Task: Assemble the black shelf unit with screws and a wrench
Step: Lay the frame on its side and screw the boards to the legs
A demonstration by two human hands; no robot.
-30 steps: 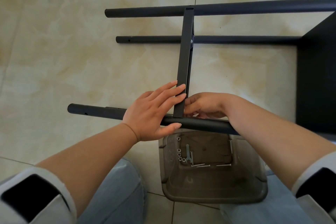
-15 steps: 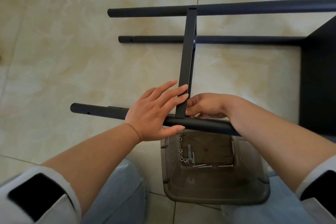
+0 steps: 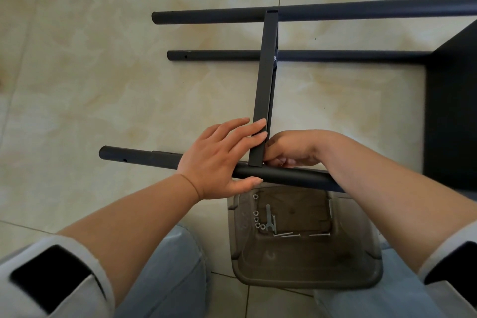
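A glossy beige marble-look tiled floor (image 3: 108,80) is carrying everything. A black shelf frame (image 3: 265,85) of round tubes and a flat crossbar is lying on it beyond the fingertips (image 3: 259,124), and a smoky translucent plastic bin (image 3: 307,273) is sitting just below the thumb, holding screws (image 3: 296,235), nuts (image 3: 256,219) and a small wrench (image 3: 269,217).

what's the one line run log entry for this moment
step: joining crossbar to near tube | left hand: steadies tube and bar | right hand: fingers curled at joint, contents hidden | wrench: in bin
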